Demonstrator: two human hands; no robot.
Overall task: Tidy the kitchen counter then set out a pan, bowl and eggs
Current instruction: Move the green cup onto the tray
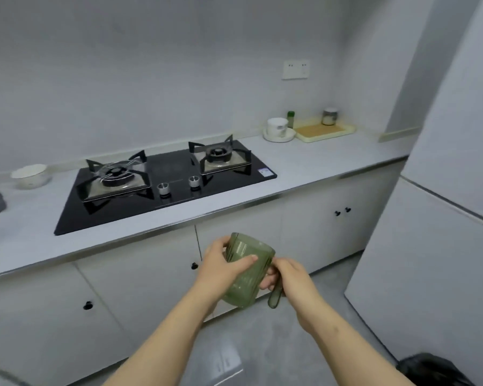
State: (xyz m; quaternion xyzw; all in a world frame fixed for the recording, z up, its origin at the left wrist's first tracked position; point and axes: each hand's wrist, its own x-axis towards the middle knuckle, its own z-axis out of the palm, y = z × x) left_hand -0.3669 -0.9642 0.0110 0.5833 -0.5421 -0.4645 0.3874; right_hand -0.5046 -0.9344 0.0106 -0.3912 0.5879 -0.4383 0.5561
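I hold the green cup in both hands, off the tabletop and out over the floor, at 6 o'clock from the hob. My left hand wraps the ribbed body, thumb across the front. My right hand curls round the handle at the cup's 3 o'clock. The cup is slightly tilted. On the tabletop a white bowl sits at the hob's 9 o'clock. At 2 o'clock a white mug on a saucer stands just beside a tray carrying a jar.
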